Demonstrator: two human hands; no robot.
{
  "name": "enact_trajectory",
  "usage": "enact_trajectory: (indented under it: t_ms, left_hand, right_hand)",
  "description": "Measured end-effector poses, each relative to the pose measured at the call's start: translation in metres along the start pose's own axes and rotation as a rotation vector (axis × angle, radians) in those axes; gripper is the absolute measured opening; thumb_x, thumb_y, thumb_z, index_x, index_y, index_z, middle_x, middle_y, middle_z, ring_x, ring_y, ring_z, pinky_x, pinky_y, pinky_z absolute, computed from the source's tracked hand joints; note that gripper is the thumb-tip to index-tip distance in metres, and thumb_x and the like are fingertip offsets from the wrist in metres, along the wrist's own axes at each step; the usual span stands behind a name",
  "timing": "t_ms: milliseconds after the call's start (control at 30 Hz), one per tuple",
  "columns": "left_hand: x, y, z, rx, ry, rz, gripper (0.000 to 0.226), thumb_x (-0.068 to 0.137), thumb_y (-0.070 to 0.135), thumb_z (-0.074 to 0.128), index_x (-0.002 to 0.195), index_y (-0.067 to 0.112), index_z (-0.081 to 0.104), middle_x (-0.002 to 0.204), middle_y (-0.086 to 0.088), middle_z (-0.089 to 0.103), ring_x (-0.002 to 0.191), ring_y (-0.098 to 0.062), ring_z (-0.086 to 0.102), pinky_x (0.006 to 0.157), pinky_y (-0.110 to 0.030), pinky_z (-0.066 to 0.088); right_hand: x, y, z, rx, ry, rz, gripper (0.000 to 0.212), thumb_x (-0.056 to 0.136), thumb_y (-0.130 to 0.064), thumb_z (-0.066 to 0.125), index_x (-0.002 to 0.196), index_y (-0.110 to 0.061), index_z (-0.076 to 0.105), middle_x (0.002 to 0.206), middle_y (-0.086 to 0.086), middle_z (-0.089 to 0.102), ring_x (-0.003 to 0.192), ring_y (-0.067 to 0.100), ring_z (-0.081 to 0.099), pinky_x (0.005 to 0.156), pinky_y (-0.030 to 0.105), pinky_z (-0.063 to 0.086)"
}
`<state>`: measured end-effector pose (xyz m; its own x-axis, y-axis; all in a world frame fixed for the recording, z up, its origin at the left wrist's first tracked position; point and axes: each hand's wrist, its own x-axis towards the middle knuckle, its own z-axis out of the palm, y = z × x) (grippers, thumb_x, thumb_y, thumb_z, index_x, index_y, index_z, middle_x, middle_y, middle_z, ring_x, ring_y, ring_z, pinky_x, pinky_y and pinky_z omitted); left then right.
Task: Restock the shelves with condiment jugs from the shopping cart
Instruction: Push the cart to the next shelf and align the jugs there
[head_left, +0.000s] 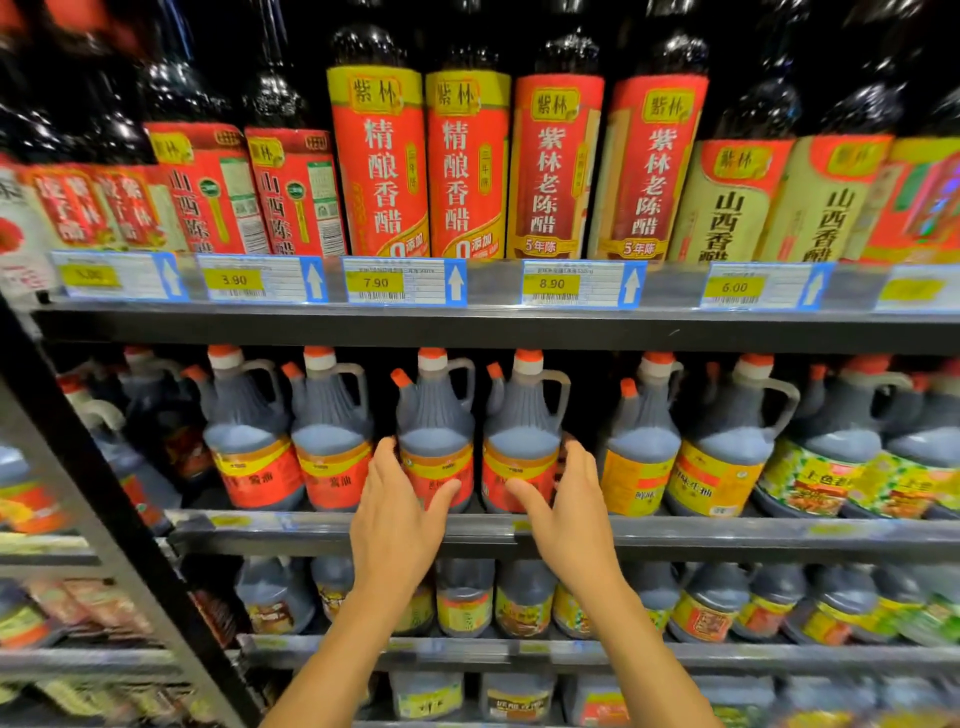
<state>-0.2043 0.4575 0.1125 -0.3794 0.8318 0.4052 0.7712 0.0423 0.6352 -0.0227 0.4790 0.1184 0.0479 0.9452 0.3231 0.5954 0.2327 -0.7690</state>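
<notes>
Our left hand (400, 506) touches the left jug (436, 441), our right hand (569, 501) the right jug (522, 441), both upright on the shelf (727, 536), fingers (385, 451) spread straight along their outer sides.

Bright, even store light washes the vinegar bottles (384, 156) in the upper row, striking white glints off their dark shoulders and a pale sheen across the price tags (400, 283). Behind the jugs (436, 441) the recess falls to near black. The centre holds fairly sharp (the 7.90 and 8.90 tags read cleanly). The left hand (400, 514) and right hand (566, 514) are softly lit, with little shadow. Wide-angle bowing and smeared blur degrade the edges, worst at lower left.
</notes>
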Motion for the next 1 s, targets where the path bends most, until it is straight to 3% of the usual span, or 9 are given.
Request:
enact_trajectory:
  t_ms: [67,200,267,467,567,633,767,900,1000]
  left_hand:
    - [0.000,0.000,-0.002,0.006,-0.020,0.003,0.095,0.086,0.059,0.064,0.153,0.013,0.017,0.155,-0.007,0.039,0.139,-0.026,0.044,0.099,-0.044,0.050]
    - [0.004,0.009,-0.007,0.052,-0.009,-0.011,0.103,0.077,0.067,0.069,0.149,0.010,0.023,0.148,-0.009,0.044,0.132,-0.031,0.049,0.088,-0.046,0.053]
    - [0.005,0.009,-0.007,0.050,-0.015,-0.022,0.101,0.077,0.065,0.070,0.149,0.009,0.025,0.146,-0.010,0.047,0.130,-0.033,0.052,0.087,-0.045,0.053]
    - [0.004,-0.001,-0.004,0.013,-0.054,-0.015,0.094,0.083,0.065,0.063,0.151,0.014,0.021,0.134,-0.009,0.057,0.113,-0.030,0.061,0.083,-0.044,0.054]
    - [0.000,-0.001,-0.004,-0.066,-0.048,-0.003,0.088,0.086,0.053,0.068,0.151,0.012,0.024,0.142,-0.009,0.050,0.124,-0.030,0.054,0.093,-0.044,0.052]
    - [-0.007,0.001,-0.005,-0.142,0.018,0.025,0.079,0.088,0.040,0.072,0.148,0.012,0.030,0.142,-0.008,0.045,0.129,-0.027,0.048,0.101,-0.044,0.048]
    - [-0.032,0.021,-0.003,-0.199,0.179,0.181,0.050,0.085,0.022,0.074,0.127,0.013,0.048,0.120,-0.002,0.049,0.112,-0.022,0.049,0.094,-0.041,0.049]
    - [-0.054,0.062,0.014,-0.280,0.037,0.335,0.033,0.088,0.025,0.071,0.116,0.020,0.055,0.110,0.009,0.051,0.105,-0.010,0.051,0.090,-0.032,0.047]
    - [-0.066,0.099,0.034,-0.321,-0.131,0.358,0.046,0.091,0.039,0.067,0.131,0.023,0.050,0.120,0.011,0.051,0.113,-0.007,0.051,0.093,-0.026,0.046]
  right_hand:
    - [-0.001,0.003,0.000,0.027,-0.008,0.008,0.080,0.094,-0.048,0.066,0.155,-0.014,0.030,0.153,0.000,0.042,0.140,0.019,0.044,0.111,0.035,0.044]
    - [0.000,0.007,0.004,0.070,0.055,0.064,0.090,0.074,-0.072,0.071,0.143,-0.023,0.041,0.136,-0.004,0.057,0.124,0.017,0.059,0.097,0.044,0.055]
    - [0.002,0.009,0.007,0.064,0.073,0.064,0.084,0.074,-0.069,0.074,0.137,-0.022,0.044,0.129,-0.004,0.060,0.118,0.017,0.061,0.093,0.044,0.057]
    - [0.005,0.012,0.008,0.028,0.019,0.052,0.086,0.081,-0.068,0.066,0.146,-0.021,0.039,0.143,-0.003,0.057,0.131,0.018,0.056,0.100,0.045,0.054]
    - [-0.001,0.008,0.002,0.033,-0.002,0.040,0.081,0.084,-0.064,0.066,0.149,-0.022,0.040,0.144,-0.004,0.057,0.132,0.016,0.055,0.103,0.043,0.053]
    - [-0.009,0.004,-0.007,0.035,-0.004,0.011,0.073,0.089,-0.052,0.070,0.150,-0.021,0.043,0.145,-0.006,0.056,0.132,0.013,0.054,0.106,0.040,0.051]
    - [-0.030,0.012,-0.036,0.046,0.086,-0.025,0.046,0.092,-0.038,0.073,0.133,-0.018,0.063,0.127,-0.008,0.067,0.116,0.007,0.062,0.101,0.032,0.054]
    - [-0.036,0.035,-0.072,0.031,0.258,-0.016,0.019,0.091,-0.033,0.074,0.106,-0.021,0.071,0.100,-0.012,0.071,0.096,0.003,0.065,0.086,0.028,0.056]
    - [-0.032,0.055,-0.102,0.040,0.419,0.063,0.027,0.089,-0.034,0.077,0.107,-0.019,0.063,0.100,-0.007,0.065,0.094,0.012,0.062,0.083,0.033,0.053]
